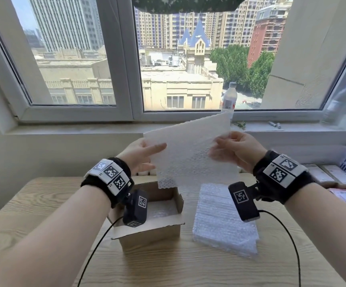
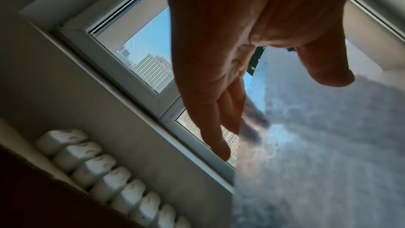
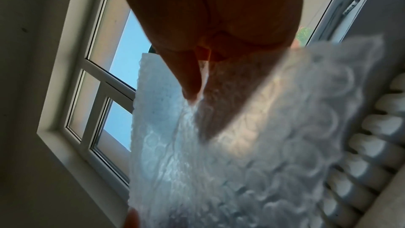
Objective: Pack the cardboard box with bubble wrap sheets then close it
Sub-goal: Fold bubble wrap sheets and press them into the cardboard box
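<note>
both hands point(image 1: 190, 154) pinch translucent bubble wrap sheet point(image 1: 190, 160) above open brown cardboard box point(image 1: 157, 230); packing step underway; next: lower sheet into box.

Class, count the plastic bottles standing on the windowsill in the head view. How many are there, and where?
2. One clear bottle stands on the sill behind the held bubble wrap sheet, partly hidden by it. A second, blurred bottle stands at the far right. Others may be out of view.

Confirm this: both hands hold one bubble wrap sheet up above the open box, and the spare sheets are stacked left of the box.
Wrong side. In the head view the spare sheets lie right of the box. The left hand and right hand do hold one bubble wrap sheet above it.
</note>
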